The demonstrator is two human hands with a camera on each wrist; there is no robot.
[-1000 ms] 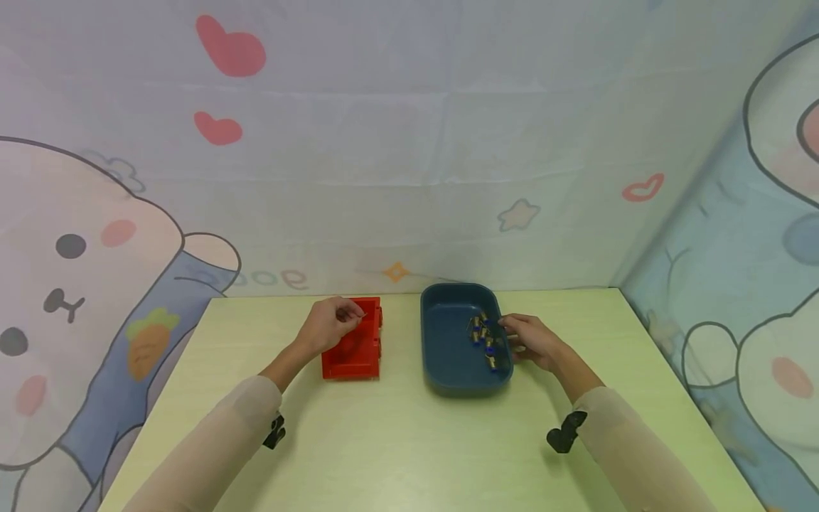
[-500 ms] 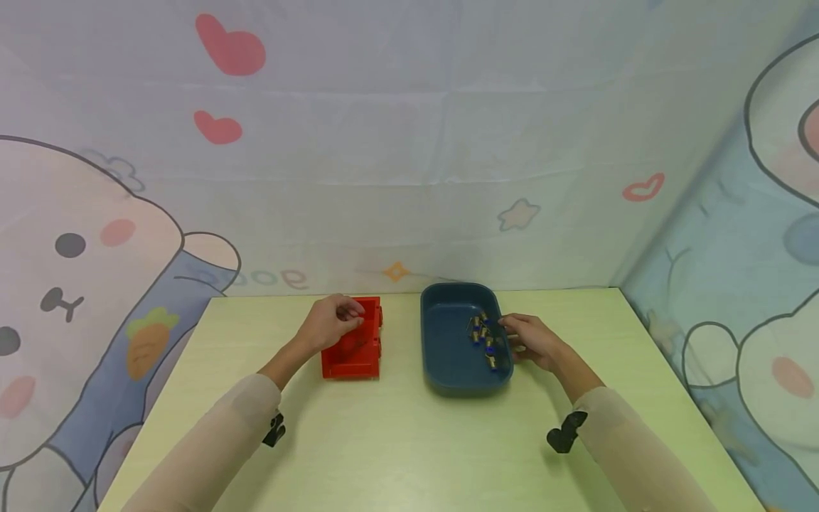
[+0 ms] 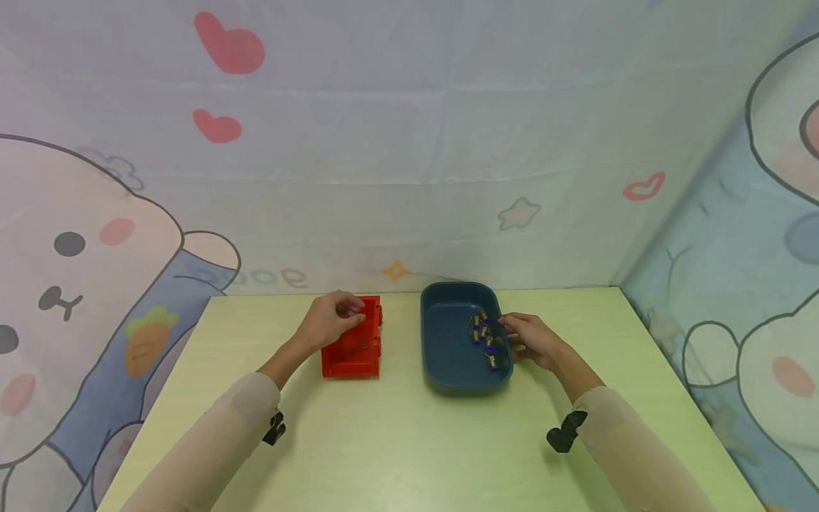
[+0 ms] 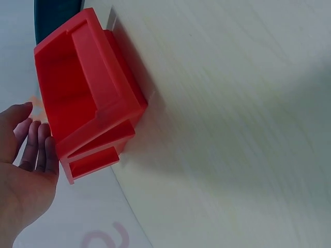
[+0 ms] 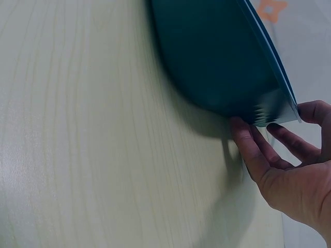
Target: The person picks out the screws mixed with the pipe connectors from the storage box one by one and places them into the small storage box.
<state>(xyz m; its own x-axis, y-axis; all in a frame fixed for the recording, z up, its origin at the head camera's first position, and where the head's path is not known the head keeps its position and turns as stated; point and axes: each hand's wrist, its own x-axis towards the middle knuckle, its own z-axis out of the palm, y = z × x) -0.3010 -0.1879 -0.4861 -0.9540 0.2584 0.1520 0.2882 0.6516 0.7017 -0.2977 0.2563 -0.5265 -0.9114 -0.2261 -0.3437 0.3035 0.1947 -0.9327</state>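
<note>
My left hand (image 3: 328,321) hovers over the back left of a red bin (image 3: 367,370), its fingers loosely bent with nothing visible between them. A small thin dark piece (image 3: 361,348) lies inside the bin, too small to identify. In the left wrist view the fingers (image 4: 41,150) are beside the bin's rim. My right hand (image 3: 531,340) holds the right side of a dark blue tub (image 3: 441,355), one finger at the rim and others against the outer wall. Several small brass-coloured pieces with blue parts (image 3: 490,348) lie in the tub's right half.
The bin and tub stand side by side near the back edge of a pale wooden table (image 3: 403,448). Directly behind hangs a printed cloth (image 3: 358,178), and another cloth side borders the table on the right.
A small piece has left my left hand's fingertips and dropped into the red bin. The left hand has risen slightly with its fingers apart. My right hand stays at the tub.
</note>
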